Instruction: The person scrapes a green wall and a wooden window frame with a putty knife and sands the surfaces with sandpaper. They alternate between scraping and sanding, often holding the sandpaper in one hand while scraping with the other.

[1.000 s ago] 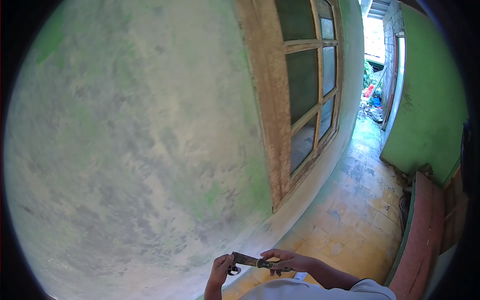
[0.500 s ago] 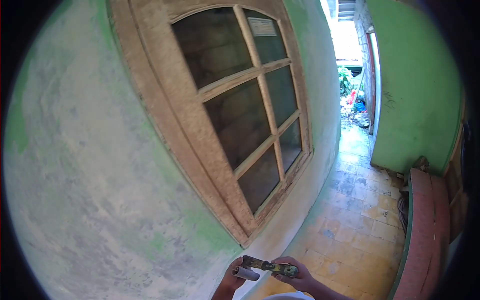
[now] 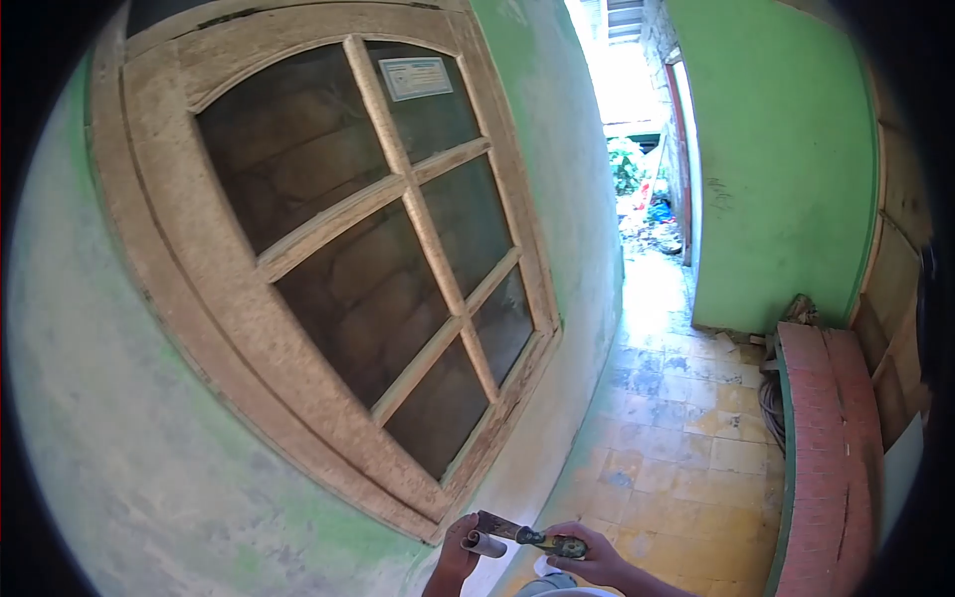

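My left hand is closed around a grey rolled sheet, like sandpaper, at the bottom of the view. My right hand grips the dark, stained handle of a scraper. The scraper's flat blade points left, and its end reaches the fingertips of my left hand, just above the roll. Below my right hand, a pale rounded rim shows at the lower edge.
A wooden window with dark panes fills the left, set in a patchy green and whitish wall. At right stands a long reddish bench before a green wall. The tiled floor leads to a bright doorway.
The view has turned right, so the window and bench sit further left. The two hands stay close together at the bottom, still holding the roll and the scraper.
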Demonstrator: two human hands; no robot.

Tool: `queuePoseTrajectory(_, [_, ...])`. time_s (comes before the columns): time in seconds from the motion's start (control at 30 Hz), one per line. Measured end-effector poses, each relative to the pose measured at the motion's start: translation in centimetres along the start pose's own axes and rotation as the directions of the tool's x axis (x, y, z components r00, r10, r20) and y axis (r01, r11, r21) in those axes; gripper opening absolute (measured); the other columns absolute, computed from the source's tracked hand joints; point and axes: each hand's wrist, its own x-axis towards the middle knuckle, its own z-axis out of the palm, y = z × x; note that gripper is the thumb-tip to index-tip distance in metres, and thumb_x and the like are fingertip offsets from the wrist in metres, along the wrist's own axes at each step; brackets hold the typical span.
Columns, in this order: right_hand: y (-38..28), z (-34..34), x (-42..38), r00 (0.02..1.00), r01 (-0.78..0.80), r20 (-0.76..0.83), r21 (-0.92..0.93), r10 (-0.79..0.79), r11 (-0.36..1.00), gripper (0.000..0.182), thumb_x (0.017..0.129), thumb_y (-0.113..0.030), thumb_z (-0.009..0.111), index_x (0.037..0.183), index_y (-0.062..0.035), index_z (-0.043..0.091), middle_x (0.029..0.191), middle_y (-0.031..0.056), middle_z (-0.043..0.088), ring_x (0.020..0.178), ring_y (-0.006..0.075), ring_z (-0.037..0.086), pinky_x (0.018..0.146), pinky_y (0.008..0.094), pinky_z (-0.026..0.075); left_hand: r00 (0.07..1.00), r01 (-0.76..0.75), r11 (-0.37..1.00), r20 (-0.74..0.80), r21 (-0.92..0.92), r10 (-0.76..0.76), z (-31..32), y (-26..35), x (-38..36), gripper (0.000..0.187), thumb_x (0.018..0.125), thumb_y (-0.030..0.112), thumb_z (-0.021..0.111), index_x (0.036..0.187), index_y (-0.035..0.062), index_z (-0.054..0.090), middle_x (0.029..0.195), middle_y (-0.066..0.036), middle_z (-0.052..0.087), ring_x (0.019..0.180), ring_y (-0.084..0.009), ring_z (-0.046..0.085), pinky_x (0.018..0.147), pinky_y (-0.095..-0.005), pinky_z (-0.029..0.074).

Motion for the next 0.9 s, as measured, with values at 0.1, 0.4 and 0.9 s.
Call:
queuePoseTrajectory(0.1, [1.4, -1.4, 2.1, 0.998, -0.045, -0.044, -0.018, 0.044, 0.999, 0.038, 0.079, -0.007, 0.067, 0.113, -0.0064, 0.049, 0.097, 0.0037, 0.056, 0.085, 0.0088, 0.053, 0.075, 0.0240, 0.045, 1.000, 0.017, 0.999, 0.026, -0.027, -0.016, 0.2, -0.1, 4.3, 0.016, 0.088, 0.017, 0.051, 0.085, 0.0018, 0.057, 0.076, -0.005, 0.060, 0.068, -0.0125, 0.058, 0.063, -0.0270, 0.048])
queuePoseTrajectory(0.4, [0.6, -9.2, 12.0, 0.965, -0.037, -0.259, -0.017, 0.031, 0.999, 0.034, 0.078, -0.005, 0.067, 0.108, -0.0061, 0.052, 0.092, 0.0030, 0.059, 0.077, 0.0065, 0.053, 0.068, 0.0215, 0.045, 0.987, 0.070, 0.997, 0.145, 0.014, -0.071, 6.4, 2.0, 18.9, 0.017, 0.089, 0.020, 0.052, 0.082, 0.0054, 0.058, 0.071, 0.000, 0.058, 0.062, -0.0080, 0.056, 0.056, -0.0222, 0.044])
queuePoseTrajectory(0.9, [1.2, -19.1, 22.8, 0.743, 0.176, -0.667, 0.125, -0.049, 0.976, 0.033, 0.078, 0.004, 0.064, 0.107, -0.0010, 0.050, 0.094, 0.0065, 0.059, 0.090, 0.0132, 0.057, 0.083, 0.0280, 0.047, 0.691, 0.212, 0.637, 0.347, 0.741, -0.634, 10.2, -1.0, 33.0, 0.035, 0.090, 0.039, 0.052, 0.075, 0.0080, 0.055, 0.060, 0.006, 0.046, 0.051, -0.0024, 0.042, 0.047, -0.0186, 0.034])
